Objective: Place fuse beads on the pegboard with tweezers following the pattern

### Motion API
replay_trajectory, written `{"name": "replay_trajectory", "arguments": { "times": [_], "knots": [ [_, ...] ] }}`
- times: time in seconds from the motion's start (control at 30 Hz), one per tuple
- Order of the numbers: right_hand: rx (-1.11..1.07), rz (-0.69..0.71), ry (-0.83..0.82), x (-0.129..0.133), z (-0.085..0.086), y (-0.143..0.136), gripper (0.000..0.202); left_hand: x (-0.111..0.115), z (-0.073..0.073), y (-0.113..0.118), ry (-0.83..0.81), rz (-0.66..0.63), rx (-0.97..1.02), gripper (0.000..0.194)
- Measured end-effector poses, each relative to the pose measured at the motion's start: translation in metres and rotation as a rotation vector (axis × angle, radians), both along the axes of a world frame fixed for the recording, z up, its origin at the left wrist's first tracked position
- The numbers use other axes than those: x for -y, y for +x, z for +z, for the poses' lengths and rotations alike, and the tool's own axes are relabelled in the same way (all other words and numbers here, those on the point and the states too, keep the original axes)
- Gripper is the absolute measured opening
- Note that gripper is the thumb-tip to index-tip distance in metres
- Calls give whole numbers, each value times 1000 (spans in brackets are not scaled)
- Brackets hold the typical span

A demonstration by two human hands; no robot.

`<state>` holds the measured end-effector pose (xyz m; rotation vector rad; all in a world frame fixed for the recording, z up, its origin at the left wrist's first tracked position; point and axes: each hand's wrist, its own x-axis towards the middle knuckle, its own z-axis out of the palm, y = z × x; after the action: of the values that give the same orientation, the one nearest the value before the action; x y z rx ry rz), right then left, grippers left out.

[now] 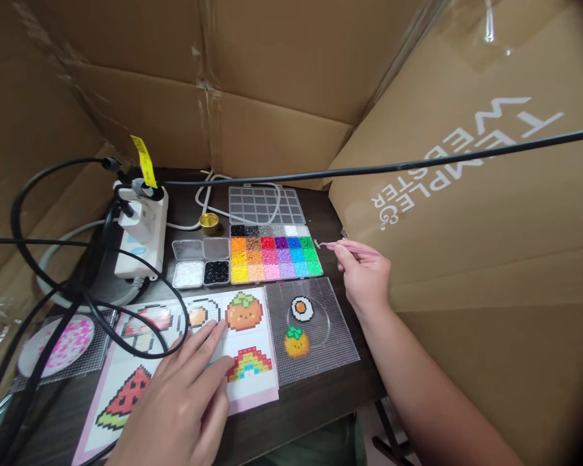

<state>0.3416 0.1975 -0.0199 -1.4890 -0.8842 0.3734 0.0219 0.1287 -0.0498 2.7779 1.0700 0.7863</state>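
Observation:
Pink tweezers [357, 248] are pinched in my right hand [368, 277], their tip pointing left beside the green column of a compartment box [276, 254] full of coloured beads. My left hand [182, 395] lies flat, fingers spread, on a pattern sheet [243, 396] with pixel pictures of a persimmon, a rainbow, a watermelon slice and an egg. Right of the sheet is a clear pegboard [337, 336]. On it sit a bead egg [302, 309] and, below that, an orange bead persimmon [297, 343] with a green top.
Small boxes hold white beads [188, 274] and black beads [216, 272]. A gold dish [208, 224] is behind them. A power strip [143, 230] and black cables stand left, with one cable crossing the view. A plate of pink beads [58, 346] lies far left. Cardboard walls surround the table.

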Motion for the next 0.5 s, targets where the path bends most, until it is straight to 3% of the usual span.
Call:
{"name": "replay_trajectory", "arguments": {
  "times": [0.23,0.4,0.5],
  "knots": [
    [-19,5,-24,-1,1,4,20,1,1,0,-2,-9,-9,23],
    [91,52,-128,1,2,7,18,1,0,-1,-25,-13,-25,25],
    [65,19,-88,1,2,10,19,1,-1,-2,-37,-12,-32,24]
  ]
}}
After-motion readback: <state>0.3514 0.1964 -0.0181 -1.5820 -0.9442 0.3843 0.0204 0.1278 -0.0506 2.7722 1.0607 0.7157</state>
